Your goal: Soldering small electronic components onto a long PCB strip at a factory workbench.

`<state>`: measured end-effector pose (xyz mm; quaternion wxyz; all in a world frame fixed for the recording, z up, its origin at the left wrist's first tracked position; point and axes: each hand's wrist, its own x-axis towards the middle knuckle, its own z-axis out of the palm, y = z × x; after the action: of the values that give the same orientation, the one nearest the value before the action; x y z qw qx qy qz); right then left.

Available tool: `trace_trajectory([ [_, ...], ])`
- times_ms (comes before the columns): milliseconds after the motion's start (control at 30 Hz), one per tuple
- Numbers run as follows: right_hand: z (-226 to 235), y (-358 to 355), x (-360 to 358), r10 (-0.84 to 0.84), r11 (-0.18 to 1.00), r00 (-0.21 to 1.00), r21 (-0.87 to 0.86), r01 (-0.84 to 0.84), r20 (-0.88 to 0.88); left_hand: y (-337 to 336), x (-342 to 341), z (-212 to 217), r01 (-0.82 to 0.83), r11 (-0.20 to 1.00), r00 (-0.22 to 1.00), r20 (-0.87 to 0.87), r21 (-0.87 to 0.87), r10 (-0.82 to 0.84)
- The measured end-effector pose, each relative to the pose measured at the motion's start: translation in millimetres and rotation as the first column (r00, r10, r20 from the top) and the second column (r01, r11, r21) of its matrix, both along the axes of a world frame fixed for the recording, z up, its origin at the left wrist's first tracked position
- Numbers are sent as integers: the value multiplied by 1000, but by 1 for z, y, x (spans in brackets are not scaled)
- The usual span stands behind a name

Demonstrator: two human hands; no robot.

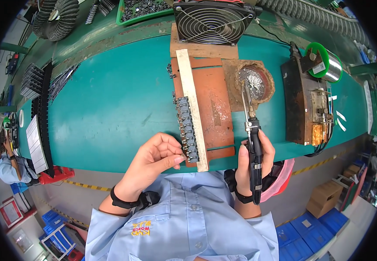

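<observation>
My right hand [264, 154] is wrapped round a black soldering iron [255, 150] with a thin metal feed tube along its front. The iron's tip reaches over a round, crusted pot [270, 82] holding silvery solder bits [254, 80]. My left hand [159, 156] is closed, thumb and forefinger pinched at the near end of a row of small black components [186, 126]. What the pinch holds is too small to make out. The row stands along a pale bar [190, 95] lying on a reddish-brown board [212, 104].
A black fan [212, 24] stands behind the board on a wooden block [203, 50]. At the right are a dark metal box [297, 102] and a green-flanged solder wire spool [325, 63]. Metal strips [34, 82] lie at the left. A green parts tray [143, 11] sits at the back.
</observation>
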<state>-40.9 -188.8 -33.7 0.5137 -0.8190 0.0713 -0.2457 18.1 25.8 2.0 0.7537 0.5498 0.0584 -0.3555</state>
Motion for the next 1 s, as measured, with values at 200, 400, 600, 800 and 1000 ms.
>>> trace_trajectory([
  [200, -1, 0, 0, 11, 1000, 1000, -6, -11, 21, -1, 6, -2, 52, 999, 998, 23, -5, -52],
  [400, -2, -3, 0, 15, 999, 1000, -32, -14, 20, -3, 7, -2, 62, 998, 998, 15, -4, -61],
  [600, -2, -2, 1, 13, 999, 1000, -50, -12, 23, -3, 8, -4, 64, 998, 998, 13, -25, -63],
  [800, -1, -2, 1, 19, 999, 1000, -46, -18, 16, -1, 9, -4, 81, 996, 996, -38, -34, -82],
  [1000, -1, -2, 1, 16, 999, 1000, -36, -16, 8, -2, 11, -5, 50, 998, 997, -54, -50, -52],
])
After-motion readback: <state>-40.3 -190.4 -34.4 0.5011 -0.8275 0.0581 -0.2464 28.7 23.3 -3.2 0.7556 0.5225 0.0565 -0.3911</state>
